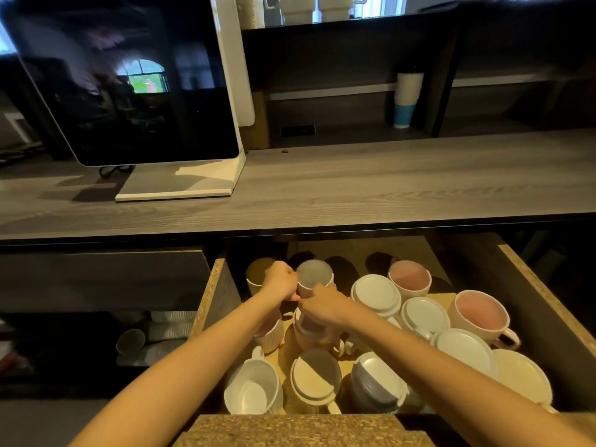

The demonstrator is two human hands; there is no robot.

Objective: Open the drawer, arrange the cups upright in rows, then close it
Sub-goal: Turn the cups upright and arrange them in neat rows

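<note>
Reaching into the open drawer (pixel 213 285) below the grey counter (pixel 354 188), I have both hands at the back row of cups. From the left: the chipboard side wall of the drawer runs close beside my left forearm. Next comes a tan cup (pixel 258 269) standing upright in the back left corner. My left hand (pixel 280 282) is curled in a loose fist between that cup and a grey cup (pixel 314 277), its fingers at the grey cup's rim; I cannot tell whether it grips the handle. My right hand (pixel 322 306) is closed around the lower side of the same grey cup, so both hands seem to be steadying it upright.

To do this well, I judge I should set the grey cup down flat just beside the tan one, with its handle turned out of the way, and let go only when it stands firm.

Further right, several cups sit mouth down, showing pale bases, and two pink cups (pixel 480 312) stand upright near the right wall. The front row holds a white cup (pixel 251 385) and two more leaning ones.

Open room is scarce: bare drawer floor shows only at the back, under the counter's edge, which overhangs the back row, so I would lift cups low and toward me.
</note>
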